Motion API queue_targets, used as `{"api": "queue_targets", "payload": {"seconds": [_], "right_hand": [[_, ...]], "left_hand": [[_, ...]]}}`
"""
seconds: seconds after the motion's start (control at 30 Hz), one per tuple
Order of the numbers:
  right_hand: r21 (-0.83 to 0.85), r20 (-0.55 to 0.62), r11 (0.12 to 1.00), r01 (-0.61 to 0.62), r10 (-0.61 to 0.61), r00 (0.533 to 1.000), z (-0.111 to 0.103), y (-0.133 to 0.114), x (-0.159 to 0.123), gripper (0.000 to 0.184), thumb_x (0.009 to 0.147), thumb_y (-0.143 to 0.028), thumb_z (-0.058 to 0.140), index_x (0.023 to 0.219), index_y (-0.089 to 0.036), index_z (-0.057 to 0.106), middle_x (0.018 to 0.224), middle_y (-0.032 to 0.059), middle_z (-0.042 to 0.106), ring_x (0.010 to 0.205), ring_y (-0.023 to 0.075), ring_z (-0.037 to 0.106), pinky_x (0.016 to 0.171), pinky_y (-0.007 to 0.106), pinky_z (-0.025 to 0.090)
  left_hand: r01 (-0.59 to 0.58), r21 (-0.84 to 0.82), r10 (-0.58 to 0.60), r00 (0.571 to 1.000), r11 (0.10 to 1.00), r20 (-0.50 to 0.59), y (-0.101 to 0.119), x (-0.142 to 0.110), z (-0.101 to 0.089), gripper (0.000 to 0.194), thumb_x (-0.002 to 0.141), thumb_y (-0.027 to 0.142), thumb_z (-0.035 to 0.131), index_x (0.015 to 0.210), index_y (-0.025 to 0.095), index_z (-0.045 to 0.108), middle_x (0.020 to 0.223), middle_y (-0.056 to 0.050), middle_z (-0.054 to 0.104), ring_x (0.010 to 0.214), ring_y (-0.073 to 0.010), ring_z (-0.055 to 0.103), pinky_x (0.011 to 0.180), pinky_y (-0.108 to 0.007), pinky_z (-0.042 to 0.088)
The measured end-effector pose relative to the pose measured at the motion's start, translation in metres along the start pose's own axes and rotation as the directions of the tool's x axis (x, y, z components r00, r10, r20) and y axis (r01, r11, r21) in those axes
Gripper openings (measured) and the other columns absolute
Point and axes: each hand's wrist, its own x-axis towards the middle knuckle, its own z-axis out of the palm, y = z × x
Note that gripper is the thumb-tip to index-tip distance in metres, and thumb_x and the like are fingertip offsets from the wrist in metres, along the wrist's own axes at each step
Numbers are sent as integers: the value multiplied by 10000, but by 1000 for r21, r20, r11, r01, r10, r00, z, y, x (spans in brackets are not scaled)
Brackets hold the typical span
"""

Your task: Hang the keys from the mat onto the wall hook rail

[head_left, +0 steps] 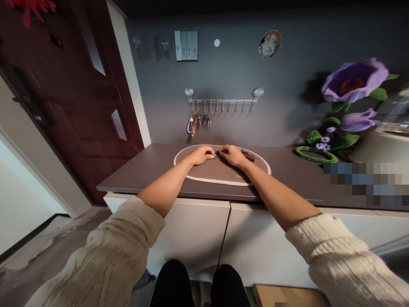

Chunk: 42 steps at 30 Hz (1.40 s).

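Over the oval brown mat (220,175) with a pale rim, my two hands meet with pinched fingers. Between them is a small key (217,155) with a dark head and shiny metal; its finer detail is too small to make out. My left hand (203,154) grips its left side with thumb and forefinger. From the right, my right hand (231,154) pinches the dark part. Just beyond my right wrist, several dark and brown narrow items (248,156) lie on the mat, partly hidden by that wrist.
A clear hook rail (223,101) on the grey wall carries several hanging keys (204,120) at its left end. Purple fabric flowers (354,83) stand at the right of the dark countertop (134,170). White cabinet doors (191,230) are below; a dark red door (79,98) is at left.
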Motion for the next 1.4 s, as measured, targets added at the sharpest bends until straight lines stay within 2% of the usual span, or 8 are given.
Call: {"api": "queue_targets", "payload": {"seconds": [0.23, 0.47, 0.57, 0.67, 0.77, 1.0, 1.2, 1.4], "right_hand": [[14, 30, 1000, -5, 5, 1000, -1, -6, 0, 149, 702, -119, 541, 766, -182, 659, 752, 23, 664, 711, 137, 579, 741, 239, 407], [236, 59, 971, -39, 26, 998, 3, -3, 1, 166, 666, -113, 547, 794, -162, 640, 693, 3, 643, 632, 109, 557, 689, 227, 422], [404, 55, 912, -65, 47, 997, 4, -3, 3, 195, 665, -146, 572, 852, -156, 624, 695, 7, 635, 608, 97, 542, 642, 218, 426], [581, 83, 807, -107, 71, 994, 3, -6, 3, 221, 667, -159, 584, 887, -147, 605, 722, 19, 629, 613, 93, 540, 600, 208, 425], [674, 97, 727, -126, 83, 992, 1, -11, 2, 193, 671, -192, 599, 858, -142, 608, 751, 26, 633, 626, 90, 538, 587, 202, 415], [705, 39, 705, -83, 79, 996, -1, -12, 3, 210, 663, -307, 624, 800, -149, 636, 745, 21, 646, 615, 87, 525, 567, 202, 375], [764, -3, 644, -40, 65, 998, 1, -11, 4, 237, 636, -319, 647, 791, -144, 607, 700, 6, 624, 607, 85, 528, 608, 217, 399], [724, -49, 690, 3, 47, 998, 6, -3, 8, 248, 637, -374, 627, 725, -150, 567, 661, -2, 599, 607, 95, 523, 646, 246, 412]], "left_hand": [[0, -18, -2, 994, 1000, -113, 3, 0, 0, 137, 742, 209, 522, 752, 129, 633, 792, -27, 645, 749, -125, 546, 748, -254, 414], [92, -360, -172, 966, 928, -195, 4, 5, 4, 115, 731, 197, 557, 766, 95, 598, 657, -14, 602, 597, -74, 493, 626, -220, 405], [89, -479, -219, 950, 873, -221, 1, 7, 5, 140, 717, 223, 594, 783, 100, 591, 637, -2, 585, 574, -60, 477, 602, -207, 396], [66, -572, -243, 940, 818, -240, -4, 11, 6, 192, 690, 261, 635, 791, 104, 589, 620, 1, 579, 564, -59, 480, 576, -199, 384], [49, -644, -261, 935, 763, -239, -7, 13, 7, 240, 658, 296, 669, 786, 109, 589, 629, -3, 588, 571, -65, 500, 572, -205, 379], [44, -728, -310, 921, 685, -235, -1, 13, 7, 280, 607, 322, 703, 765, 121, 589, 669, -12, 617, 603, -78, 535, 565, -208, 367], [38, -769, -350, 904, 638, -246, 2, 13, 8, 290, 569, 318, 721, 730, 116, 588, 627, -1, 600, 556, -66, 504, 552, -211, 363], [43, -770, -351, 905, 637, -240, 5, 13, 10, 284, 559, 309, 722, 718, 116, 589, 617, 2, 595, 549, -66, 500, 545, -209, 365]]}}
